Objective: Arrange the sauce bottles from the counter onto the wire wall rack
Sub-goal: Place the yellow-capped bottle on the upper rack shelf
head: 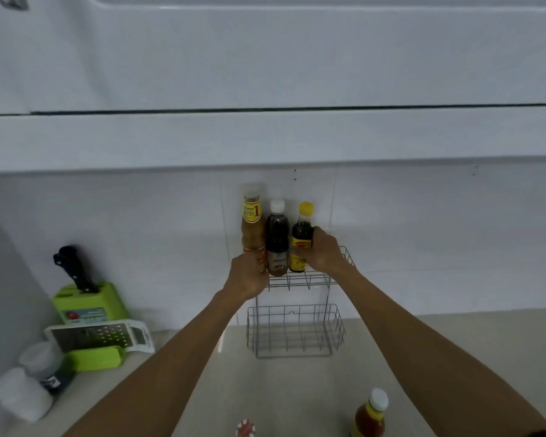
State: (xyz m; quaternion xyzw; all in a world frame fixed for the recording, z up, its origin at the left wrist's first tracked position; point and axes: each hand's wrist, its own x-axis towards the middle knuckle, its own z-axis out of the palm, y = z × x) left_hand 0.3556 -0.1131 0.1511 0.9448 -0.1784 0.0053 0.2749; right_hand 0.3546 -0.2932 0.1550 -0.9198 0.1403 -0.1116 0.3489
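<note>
At the far left of the bench (281,389) stand a green knife block (90,302) and a flat grater (100,337). The left hand (248,279) is clamped on the orange sauce bottle (252,227) at the left end of the wire wall rack's (297,329) upper shelf. Beside it stands a dark white-capped bottle (277,238). The right hand (323,252) grips the yellow-capped bottle (300,239). Another sauce bottle (370,416) stands on the bench, lower right.

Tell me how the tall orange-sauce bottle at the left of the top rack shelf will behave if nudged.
The tall orange-sauce bottle looks narrow and top-heavy, so it probably tips easily. The dark bottle beside it and the left hand likely steady it.
</note>
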